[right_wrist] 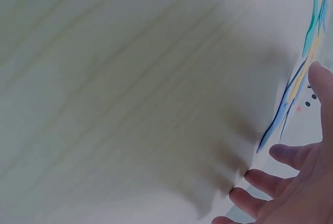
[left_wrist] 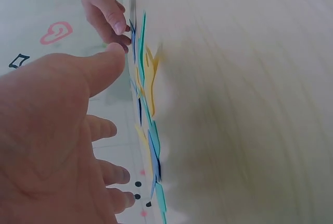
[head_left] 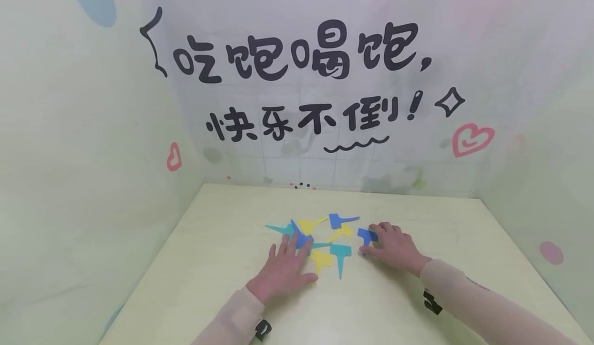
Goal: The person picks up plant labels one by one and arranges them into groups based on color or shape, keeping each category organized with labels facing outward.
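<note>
T-shaped plastic plant labels in blue, yellow and teal lie in a loose cluster on the table. My left hand (head_left: 283, 274) has its fingers spread, the tips at a blue label (head_left: 303, 241) on the cluster's left side; whether they touch it is unclear. A yellow label (head_left: 321, 259) lies close to that thumb. On the right, my right hand (head_left: 394, 245) is beside another blue label (head_left: 366, 236), fingers extended around its right edge. A teal label (head_left: 341, 252) sits between the hands. In the right wrist view the right hand (right_wrist: 307, 182) has its fingers apart, nothing gripped.
Farther back lie a blue label (head_left: 335, 221) and yellow labels (head_left: 306, 226), with a teal one (head_left: 278, 229) at the left. The pale wooden table (head_left: 464, 262) meets a printed backdrop (head_left: 297, 164) behind and on both sides.
</note>
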The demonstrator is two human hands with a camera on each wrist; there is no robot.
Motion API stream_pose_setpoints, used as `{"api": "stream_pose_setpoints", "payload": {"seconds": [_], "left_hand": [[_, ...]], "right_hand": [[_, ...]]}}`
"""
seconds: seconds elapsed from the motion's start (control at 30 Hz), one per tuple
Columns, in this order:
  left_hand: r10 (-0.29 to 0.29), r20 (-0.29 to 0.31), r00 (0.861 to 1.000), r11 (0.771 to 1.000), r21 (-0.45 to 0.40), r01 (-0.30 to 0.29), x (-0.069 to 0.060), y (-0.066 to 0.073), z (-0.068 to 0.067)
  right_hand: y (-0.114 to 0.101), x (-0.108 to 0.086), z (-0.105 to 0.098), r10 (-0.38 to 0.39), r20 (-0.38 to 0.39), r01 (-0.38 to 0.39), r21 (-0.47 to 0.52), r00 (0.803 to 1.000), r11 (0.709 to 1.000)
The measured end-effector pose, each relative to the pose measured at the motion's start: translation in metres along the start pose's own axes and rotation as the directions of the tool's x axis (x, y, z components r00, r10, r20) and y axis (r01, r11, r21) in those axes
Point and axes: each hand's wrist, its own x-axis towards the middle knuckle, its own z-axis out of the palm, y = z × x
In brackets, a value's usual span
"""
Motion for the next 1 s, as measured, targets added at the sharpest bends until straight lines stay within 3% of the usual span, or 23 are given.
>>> {"api": "stream_pose_setpoints", "payload": {"seconds": [0.3,0.6,0.77,1.0], "left_hand": [[0.027,0.036,0.999,0.999,0.041,-0.029,0.0013,0.0008,0.0041],[0.022,0.072,0.997,0.998,0.064,-0.027,-0.0022,0.0007,0.0079],[0.012,0.093,0.996,0.996,0.082,-0.019,-0.0041,0.0010,0.0095],[0.011,0.073,0.997,0.998,0.060,-0.015,-0.0044,0.0003,0.0090]], "right_hand": [[-0.0001,-0.0014,0.0030,-0.002,-0.025,0.002,-0.024,1.000,1.000],[0.0013,-0.0009,0.0071,0.001,-0.078,0.000,0.021,0.997,1.000],[0.0005,-0.0007,0.0078,0.003,-0.077,0.002,0.069,0.997,0.998],[0.0060,0.0067,0.0100,0.072,-0.046,-0.061,0.200,0.996,0.978]]}}
